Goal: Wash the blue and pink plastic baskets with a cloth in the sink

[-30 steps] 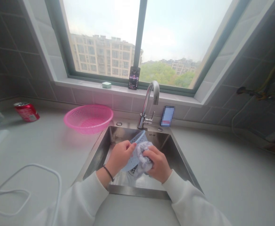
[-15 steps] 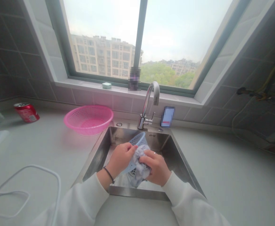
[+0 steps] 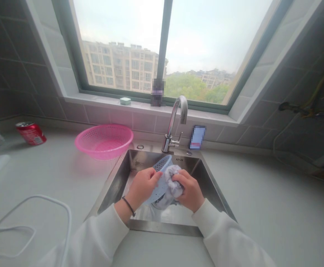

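Note:
Over the steel sink (image 3: 114, 185), my left hand (image 3: 142, 185) grips the rim of a light blue plastic basket with holes (image 3: 159, 189). The basket is tilted, its perforated side facing right. In my right hand (image 3: 189, 189) is a crumpled whitish-grey cloth (image 3: 173, 178), its fingers wrapped round it. The cloth lies against or close by the basket's right side, and its lower end hangs toward the sink bottom. Part of the basket is hidden behind my left hand and the cloth.
A chrome faucet (image 3: 175, 122) rises behind the sink. A pink basket (image 3: 103, 142) stands at its left, with a red can (image 3: 31, 133) farther left. A phone (image 3: 197, 137) leans behind the sink at right. A white cable (image 3: 67, 222) loops over the left counter.
My right hand has moved slightly to the right with the cloth, showing more of the basket. My left hand stays in place on the basket.

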Demonstrator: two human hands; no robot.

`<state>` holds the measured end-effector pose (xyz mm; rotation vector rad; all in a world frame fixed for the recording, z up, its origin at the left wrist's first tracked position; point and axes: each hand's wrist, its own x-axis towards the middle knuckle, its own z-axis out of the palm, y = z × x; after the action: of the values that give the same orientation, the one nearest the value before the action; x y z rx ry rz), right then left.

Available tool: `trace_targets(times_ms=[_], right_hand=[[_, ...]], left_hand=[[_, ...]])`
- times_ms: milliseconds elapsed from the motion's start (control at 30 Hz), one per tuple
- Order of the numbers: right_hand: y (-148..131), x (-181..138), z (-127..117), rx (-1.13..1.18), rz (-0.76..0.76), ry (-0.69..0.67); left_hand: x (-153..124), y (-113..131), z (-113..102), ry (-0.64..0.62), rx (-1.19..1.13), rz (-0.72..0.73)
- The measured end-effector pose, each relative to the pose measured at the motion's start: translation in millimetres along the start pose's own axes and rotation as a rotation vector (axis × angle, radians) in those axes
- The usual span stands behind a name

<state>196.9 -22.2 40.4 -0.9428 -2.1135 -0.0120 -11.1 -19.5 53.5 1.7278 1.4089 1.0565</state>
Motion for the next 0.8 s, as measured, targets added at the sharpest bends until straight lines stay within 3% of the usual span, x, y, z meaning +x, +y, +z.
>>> trace_targets(times_ms=[133,333,533,700,800], right_hand=[[8,1,-4,-0.039,0.074,0.1],[-8,-1,-1,0.026,-0.115,-0.047],[6,2,-6,-0.056,0.042,0.112],[-13,-1,-3,0.009,-0.158,-0.088],[-9,-1,-3,0.008,-0.122,-0.088]], left_hand=[[-1,0,1,-0.009,-0.025,0.01],[1,-1,0,0.04,0.008,0.038],[0,1,-1,-0.011,-0.02,0.016],[1,-2,2,0.015,0.02,0.039],[2,-4,3,0.009,0.019,0.033]])
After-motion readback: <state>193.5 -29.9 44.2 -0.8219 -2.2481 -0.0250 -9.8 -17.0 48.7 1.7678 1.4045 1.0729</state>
